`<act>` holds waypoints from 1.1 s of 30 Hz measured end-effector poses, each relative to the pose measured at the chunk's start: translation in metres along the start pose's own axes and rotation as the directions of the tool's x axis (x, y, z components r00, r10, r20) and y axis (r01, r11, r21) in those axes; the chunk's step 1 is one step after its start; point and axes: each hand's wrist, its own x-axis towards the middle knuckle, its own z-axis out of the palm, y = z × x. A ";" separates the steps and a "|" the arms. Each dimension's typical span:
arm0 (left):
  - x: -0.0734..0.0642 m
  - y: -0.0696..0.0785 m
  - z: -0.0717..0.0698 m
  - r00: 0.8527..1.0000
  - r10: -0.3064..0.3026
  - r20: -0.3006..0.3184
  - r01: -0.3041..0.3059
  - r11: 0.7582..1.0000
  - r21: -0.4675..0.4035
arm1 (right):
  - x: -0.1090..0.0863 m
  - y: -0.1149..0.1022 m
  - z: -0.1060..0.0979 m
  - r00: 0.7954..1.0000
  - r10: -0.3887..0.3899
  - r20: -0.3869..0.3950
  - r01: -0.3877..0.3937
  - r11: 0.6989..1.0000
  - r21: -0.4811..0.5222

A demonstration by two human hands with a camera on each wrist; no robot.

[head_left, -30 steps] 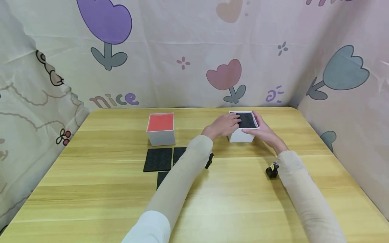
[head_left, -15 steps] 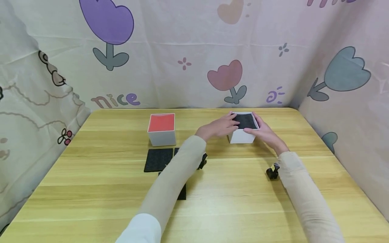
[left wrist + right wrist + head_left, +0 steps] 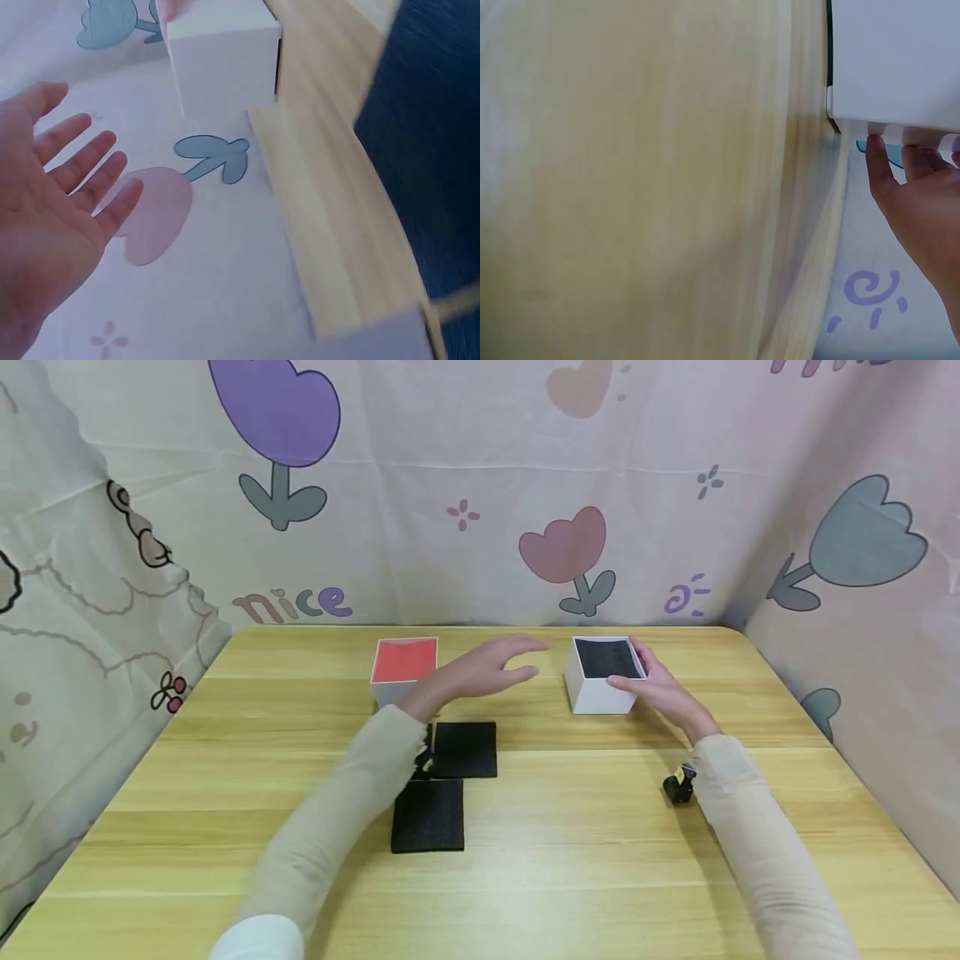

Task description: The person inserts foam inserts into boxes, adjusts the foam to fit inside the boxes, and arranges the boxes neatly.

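My right hand [image 3: 663, 687] grips a white box [image 3: 600, 700] at its right side, thumb over the front rim and fingers along the side wall. A black square sheet [image 3: 606, 658] lies inside, near the box's top. In the right wrist view the fingertips [image 3: 877, 154] touch the box's white wall. To the left, my left hand [image 3: 491, 670] hovers with fingers extended and nothing in it. In the left wrist view its palm [image 3: 52, 225] shows bare. The left hand's wrist overlaps a second white box [image 3: 386, 693] with a red top surface [image 3: 405, 660].
Black square pads lie in front of the second box: one at the right [image 3: 465, 750], another nearer [image 3: 427, 817], and one mostly hidden under the left sleeve. The wooden table [image 3: 570, 877] meets a patterned cloth backdrop [image 3: 420, 560] behind the boxes.
My left hand has lifted off the right-hand box and moved left, its fingers now apart from it. More of the black pads shows. The right hand keeps its grip on the box.
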 end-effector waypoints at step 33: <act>-0.204 -0.081 0.004 0.953 -0.277 0.125 0.280 0.960 -0.010 | 0.005 0.006 -0.001 1.000 -0.003 0.012 0.002 0.998 0.065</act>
